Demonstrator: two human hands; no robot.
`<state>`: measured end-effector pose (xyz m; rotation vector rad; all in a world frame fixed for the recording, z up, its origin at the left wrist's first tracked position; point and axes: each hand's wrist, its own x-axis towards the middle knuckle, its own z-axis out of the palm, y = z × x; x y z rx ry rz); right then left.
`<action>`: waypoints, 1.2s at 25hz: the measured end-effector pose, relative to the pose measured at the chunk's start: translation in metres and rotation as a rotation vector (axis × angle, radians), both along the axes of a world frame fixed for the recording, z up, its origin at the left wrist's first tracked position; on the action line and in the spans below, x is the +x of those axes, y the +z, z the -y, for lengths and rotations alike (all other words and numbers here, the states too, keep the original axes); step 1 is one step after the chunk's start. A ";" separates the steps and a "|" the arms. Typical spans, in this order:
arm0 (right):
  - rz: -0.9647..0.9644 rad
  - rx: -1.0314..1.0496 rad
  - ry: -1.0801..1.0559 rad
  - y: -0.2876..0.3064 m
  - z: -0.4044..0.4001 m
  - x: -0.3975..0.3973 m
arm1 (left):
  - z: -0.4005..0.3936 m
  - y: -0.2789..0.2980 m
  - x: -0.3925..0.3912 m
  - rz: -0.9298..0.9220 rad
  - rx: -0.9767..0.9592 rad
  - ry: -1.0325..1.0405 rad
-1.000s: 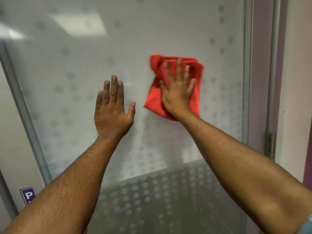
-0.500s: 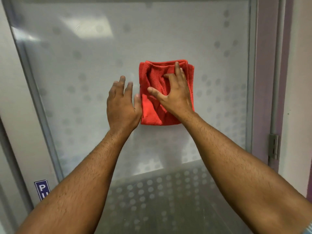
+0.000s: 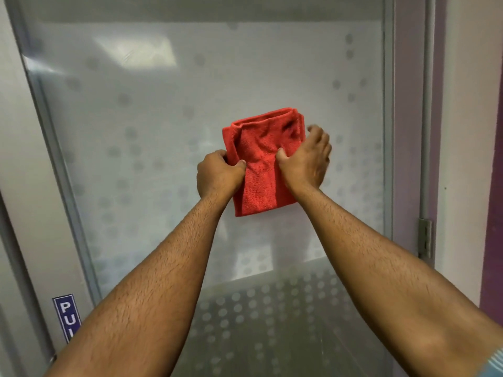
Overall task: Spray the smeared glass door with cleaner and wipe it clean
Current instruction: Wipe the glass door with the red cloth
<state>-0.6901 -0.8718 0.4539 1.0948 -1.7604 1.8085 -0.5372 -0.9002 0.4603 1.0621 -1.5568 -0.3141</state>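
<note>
Watching this feed remotely, so here's my read going left to right. My left hand (image 3: 219, 174) sits just left of frame centre, fingers curled with the thumb pinching the left edge of the red cloth (image 3: 262, 164). The cloth is folded and held up in front of the glass door (image 3: 163, 131), dead centre of the frame; I can't tell whether it actually touches the pane. My right hand (image 3: 306, 159) grips the cloth's right edge with the thumb dug into the fabric, and its fingers are motion-blurred, so I can't say how tightly they're wrapped.

What could go wrong, I reckon: both hands are only on the edges, so if one pinch slips the fold could flop open or the cloth could drop. Wiping with a bunched wad could also just push the smears around.

The surface is frosted glass with a dot pattern, thicker toward the bottom. There's a ceiling light reflection (image 3: 136, 51) upper left, a blue sign (image 3: 66, 317) lower left on the frame, a hinge (image 3: 425, 238) at the right, and a purple wall (image 3: 492, 186) at the far right edge.
</note>
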 end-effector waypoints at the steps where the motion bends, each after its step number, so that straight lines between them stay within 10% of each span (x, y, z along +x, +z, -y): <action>1: 0.109 0.057 -0.056 -0.004 -0.001 -0.001 | 0.000 -0.002 0.002 -0.029 0.013 -0.015; 17: 0.395 0.166 0.389 -0.040 -0.059 0.028 | -0.049 -0.036 0.085 -0.623 0.383 -0.339; 25: 0.126 0.404 0.821 -0.084 -0.085 0.035 | -0.058 -0.076 0.138 -0.259 0.412 -0.420; 30: -0.250 0.654 0.457 -0.119 -0.086 0.037 | -0.061 -0.117 0.139 0.254 0.249 -0.136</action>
